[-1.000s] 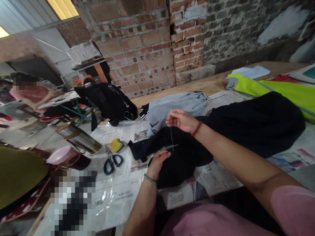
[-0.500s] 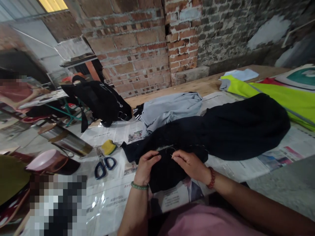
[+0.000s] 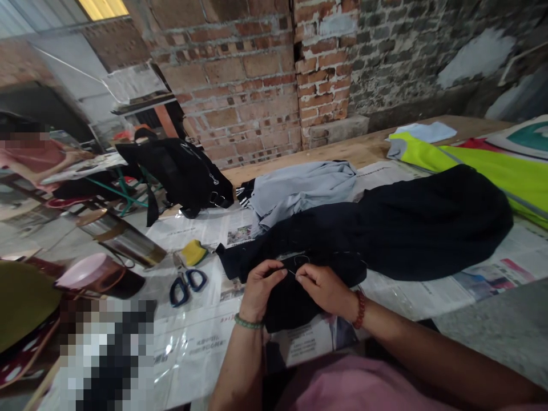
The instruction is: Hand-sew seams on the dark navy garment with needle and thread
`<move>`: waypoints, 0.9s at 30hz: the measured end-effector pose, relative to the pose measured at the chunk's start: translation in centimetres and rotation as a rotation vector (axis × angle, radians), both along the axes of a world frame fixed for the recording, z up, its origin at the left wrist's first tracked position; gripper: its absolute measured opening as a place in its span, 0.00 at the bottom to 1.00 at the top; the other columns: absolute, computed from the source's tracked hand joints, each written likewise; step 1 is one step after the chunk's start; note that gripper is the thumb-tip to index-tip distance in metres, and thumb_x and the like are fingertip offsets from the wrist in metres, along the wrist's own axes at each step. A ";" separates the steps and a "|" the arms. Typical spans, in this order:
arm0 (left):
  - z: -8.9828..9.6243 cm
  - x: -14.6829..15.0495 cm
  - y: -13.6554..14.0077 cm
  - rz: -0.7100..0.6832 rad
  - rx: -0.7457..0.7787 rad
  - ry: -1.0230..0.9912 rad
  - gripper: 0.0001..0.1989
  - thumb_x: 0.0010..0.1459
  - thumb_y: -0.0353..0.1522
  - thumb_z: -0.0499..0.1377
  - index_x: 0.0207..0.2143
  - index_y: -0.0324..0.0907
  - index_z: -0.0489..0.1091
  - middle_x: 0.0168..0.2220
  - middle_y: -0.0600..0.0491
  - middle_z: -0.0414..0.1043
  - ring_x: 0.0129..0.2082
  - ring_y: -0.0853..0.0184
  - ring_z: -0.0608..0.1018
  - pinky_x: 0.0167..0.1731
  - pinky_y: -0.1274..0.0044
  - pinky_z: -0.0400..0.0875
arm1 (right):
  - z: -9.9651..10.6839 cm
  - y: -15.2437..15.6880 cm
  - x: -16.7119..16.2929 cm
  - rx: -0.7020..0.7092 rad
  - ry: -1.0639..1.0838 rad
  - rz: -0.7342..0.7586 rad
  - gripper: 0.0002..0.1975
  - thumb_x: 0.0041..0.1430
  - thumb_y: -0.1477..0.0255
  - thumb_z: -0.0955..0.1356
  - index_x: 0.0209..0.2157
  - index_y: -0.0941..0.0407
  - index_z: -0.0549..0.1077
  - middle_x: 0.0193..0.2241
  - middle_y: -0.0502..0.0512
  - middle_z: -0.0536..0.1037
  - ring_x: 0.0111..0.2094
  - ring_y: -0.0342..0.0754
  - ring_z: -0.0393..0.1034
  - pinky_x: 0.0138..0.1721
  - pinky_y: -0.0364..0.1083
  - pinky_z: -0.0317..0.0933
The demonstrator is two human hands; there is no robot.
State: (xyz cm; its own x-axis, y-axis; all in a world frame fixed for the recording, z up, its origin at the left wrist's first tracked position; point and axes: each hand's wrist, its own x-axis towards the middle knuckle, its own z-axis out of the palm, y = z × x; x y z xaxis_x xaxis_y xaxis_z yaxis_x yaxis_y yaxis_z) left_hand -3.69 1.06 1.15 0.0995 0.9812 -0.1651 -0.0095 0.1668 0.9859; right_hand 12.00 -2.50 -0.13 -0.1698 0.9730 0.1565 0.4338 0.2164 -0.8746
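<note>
A dark garment (image 3: 432, 225) lies spread over the table, its black cloth (image 3: 291, 308) under both my hands. My left hand (image 3: 259, 285) is closed, thumb and forefinger pinching the black cloth. Facing it, my right hand (image 3: 323, 288) pinches a thin sewing needle (image 3: 291, 273), which spans the small gap toward the left fingertips. A loop of white thread (image 3: 302, 258) curls just above the right fingers. Blue-handled scissors (image 3: 187, 285) lie to the left, beside a yellow sponge-like piece (image 3: 194, 252).
Newspaper under clear plastic (image 3: 192, 348) covers the table. Behind the garment are grey clothing (image 3: 303, 185) and a black backpack (image 3: 184, 177). A steel flask (image 3: 124, 237) and a pink-lidded cup (image 3: 103, 277) stand left. A yellow vest (image 3: 475, 168) and an iron (image 3: 528, 140) lie right. Another person (image 3: 38, 154) sits far left.
My right hand has moved slightly left and down, closer to the left fingertips. The needle now bridges the gap between them. The whole view has shifted a little.
</note>
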 end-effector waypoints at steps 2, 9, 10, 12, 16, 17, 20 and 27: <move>0.0 0.0 0.0 0.005 0.016 0.012 0.08 0.35 0.29 0.66 0.22 0.39 0.72 0.19 0.59 0.68 0.18 0.76 0.67 0.20 0.84 0.60 | 0.0 0.0 0.0 -0.008 0.008 0.003 0.08 0.54 0.73 0.60 0.27 0.57 0.69 0.17 0.46 0.66 0.20 0.38 0.59 0.23 0.38 0.51; -0.2 -0.1 0.0 -0.006 0.014 0.014 0.07 0.37 0.30 0.65 0.23 0.41 0.71 0.18 0.60 0.67 0.18 0.76 0.67 0.20 0.84 0.60 | -0.1 -0.1 -0.1 -0.030 0.037 -0.010 0.08 0.54 0.74 0.60 0.26 0.57 0.68 0.15 0.45 0.64 0.18 0.38 0.58 0.22 0.38 0.50; -0.2 0.0 0.0 -0.011 0.032 0.030 0.06 0.37 0.30 0.65 0.23 0.41 0.71 0.19 0.60 0.68 0.19 0.75 0.67 0.21 0.84 0.61 | -0.2 -0.1 -0.1 -0.037 0.041 -0.009 0.08 0.54 0.74 0.59 0.26 0.57 0.68 0.15 0.45 0.64 0.18 0.38 0.58 0.22 0.38 0.50; -0.3 0.0 0.0 -0.029 0.088 0.089 0.05 0.38 0.30 0.64 0.22 0.41 0.72 0.21 0.59 0.70 0.22 0.74 0.69 0.24 0.83 0.62 | -0.2 0.0 -0.2 -0.046 0.043 -0.016 0.08 0.54 0.74 0.59 0.26 0.57 0.67 0.15 0.45 0.64 0.18 0.38 0.58 0.22 0.38 0.51; -0.7 0.1 -0.1 -0.105 0.200 0.217 0.04 0.40 0.30 0.63 0.23 0.41 0.74 0.25 0.56 0.72 0.28 0.70 0.72 0.30 0.81 0.64 | -0.3 0.3 -0.7 -0.055 0.052 -0.048 0.07 0.54 0.75 0.59 0.24 0.57 0.65 0.14 0.45 0.63 0.18 0.38 0.59 0.22 0.38 0.51; -0.8 0.2 -0.1 -0.128 0.215 0.232 0.03 0.41 0.30 0.63 0.24 0.41 0.74 0.25 0.56 0.72 0.28 0.70 0.72 0.31 0.80 0.64 | -0.3 0.4 -0.8 -0.057 0.058 -0.054 0.08 0.54 0.75 0.58 0.24 0.57 0.64 0.14 0.45 0.63 0.18 0.38 0.59 0.22 0.38 0.52; -1.1 0.3 -0.1 -0.176 0.249 0.241 0.03 0.43 0.30 0.61 0.25 0.41 0.73 0.25 0.55 0.72 0.28 0.69 0.72 0.32 0.79 0.65 | -0.4 0.5 -1.2 -0.095 0.097 -0.036 0.07 0.55 0.77 0.56 0.26 0.56 0.62 0.15 0.44 0.64 0.16 0.38 0.60 0.21 0.38 0.53; -1.5 0.1 0.2 -0.162 0.455 0.273 0.04 0.45 0.27 0.59 0.25 0.42 0.73 0.29 0.54 0.70 0.32 0.69 0.72 0.35 0.78 0.64 | 1.9 0.4 1.5 0.137 -0.231 -0.092 0.06 0.55 0.77 0.58 0.32 0.56 0.64 0.25 0.51 0.70 0.25 0.43 0.66 0.30 0.43 0.58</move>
State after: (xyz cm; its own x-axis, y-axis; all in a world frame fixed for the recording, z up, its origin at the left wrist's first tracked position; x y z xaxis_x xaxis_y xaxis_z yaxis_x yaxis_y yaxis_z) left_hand -3.61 1.27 -0.38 0.2683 0.9351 0.2313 0.2468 -0.2988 0.9218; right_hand 13.46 -2.11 1.79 -0.1279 0.9585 0.2548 0.6418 0.2758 -0.7155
